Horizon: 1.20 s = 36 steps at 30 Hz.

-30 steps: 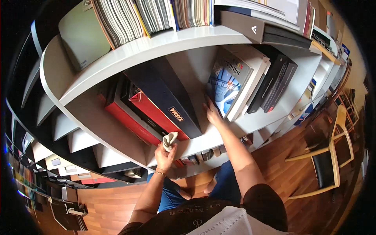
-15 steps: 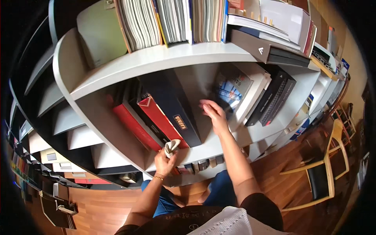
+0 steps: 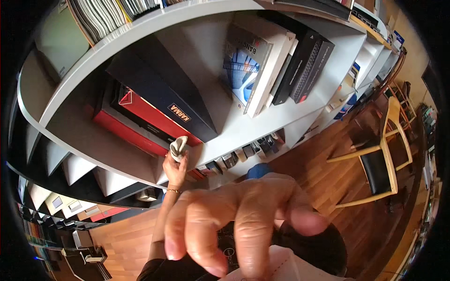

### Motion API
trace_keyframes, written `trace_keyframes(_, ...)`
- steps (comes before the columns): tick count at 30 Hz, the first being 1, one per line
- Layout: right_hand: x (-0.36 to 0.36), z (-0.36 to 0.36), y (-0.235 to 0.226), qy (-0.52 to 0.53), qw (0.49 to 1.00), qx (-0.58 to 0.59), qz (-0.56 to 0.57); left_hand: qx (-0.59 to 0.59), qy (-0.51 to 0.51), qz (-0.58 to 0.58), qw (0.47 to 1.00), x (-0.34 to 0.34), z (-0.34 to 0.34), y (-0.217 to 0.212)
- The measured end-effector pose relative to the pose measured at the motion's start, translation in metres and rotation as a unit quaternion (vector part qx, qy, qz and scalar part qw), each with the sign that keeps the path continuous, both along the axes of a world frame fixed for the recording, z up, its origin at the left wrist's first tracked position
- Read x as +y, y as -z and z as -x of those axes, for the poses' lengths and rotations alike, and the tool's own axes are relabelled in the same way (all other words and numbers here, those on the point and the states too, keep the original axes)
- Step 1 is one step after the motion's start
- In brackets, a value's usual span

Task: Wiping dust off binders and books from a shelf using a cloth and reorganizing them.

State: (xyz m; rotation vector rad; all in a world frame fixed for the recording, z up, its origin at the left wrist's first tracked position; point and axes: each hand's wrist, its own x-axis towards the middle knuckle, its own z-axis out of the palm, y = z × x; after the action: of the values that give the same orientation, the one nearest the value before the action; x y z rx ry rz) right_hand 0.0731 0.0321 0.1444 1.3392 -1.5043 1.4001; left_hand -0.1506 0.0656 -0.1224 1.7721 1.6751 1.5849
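Observation:
My left hand (image 3: 175, 169) is closed around a bunched cream cloth (image 3: 178, 147) at the front of the shelf, close to the lower ends of the red and black books. Close to the camera, my right hand (image 3: 243, 210) looms large, its fingers spread and bent downward, with nothing seen in them. On the shelf's left side lean a dark navy book (image 3: 161, 79), a red-spined book (image 3: 159, 114) and another red book (image 3: 131, 132). Across a gap, a picture-covered book (image 3: 243, 70), a white book (image 3: 269, 77) and black books (image 3: 311, 70) tilt to the right.
The white shelf board (image 3: 225, 140) curves across the view. A row of small items (image 3: 243, 152) sits on the level below. A wooden chair (image 3: 377, 164) with a black seat stands to the right on the wood floor (image 3: 304, 187). A white fabric piece (image 3: 281, 262) hangs at the bottom.
My right hand has come from the gap between the books to right before the camera. The view has shifted, with the shelf lower and further left; my left hand still holds the cloth.

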Motion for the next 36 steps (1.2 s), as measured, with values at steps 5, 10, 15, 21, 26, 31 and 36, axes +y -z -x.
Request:
trace_keyframes(5, -0.044, 0.001, 0.019, -0.086, 0.96, -0.111, 0.244, 0.02, 0.005, -0.035, 0.999, 0.009, 0.0, 0.009)
trace_keyframes(10, -0.05, 0.011, 0.031, -0.082, 0.964, -0.023, 0.253, 0.022, 0.03, -0.006, 0.999, 0.011, -0.004, 0.007)
trace_keyframes(15, -0.041, 0.011, 0.033, -0.08, 0.973, -0.016, 0.215, -0.008, 0.041, -0.001, 0.999, 0.01, 0.009, 0.015)
trace_keyframes(21, -0.033, 0.005, 0.023, 0.014, 0.988, 0.007, 0.156, 0.051, 0.03, -0.01, 0.998, 0.009, 0.005, 0.011)
trace_keyframes(26, -0.016, 0.017, 0.036, 0.012, 0.994, 0.083, 0.065, 0.016, 0.025, -0.004, 1.0, 0.014, 0.008, 0.013)
trace_keyframes(31, -0.024, 0.017, 0.041, -0.007, 0.993, 0.068, 0.098, 0.05, 0.012, -0.014, 0.999, 0.009, -0.002, -0.001)
trace_keyframes(36, -0.024, 0.011, 0.042, -0.011, 0.993, 0.041, 0.108, 0.051, 0.002, -0.001, 0.999, 0.008, -0.002, -0.005)
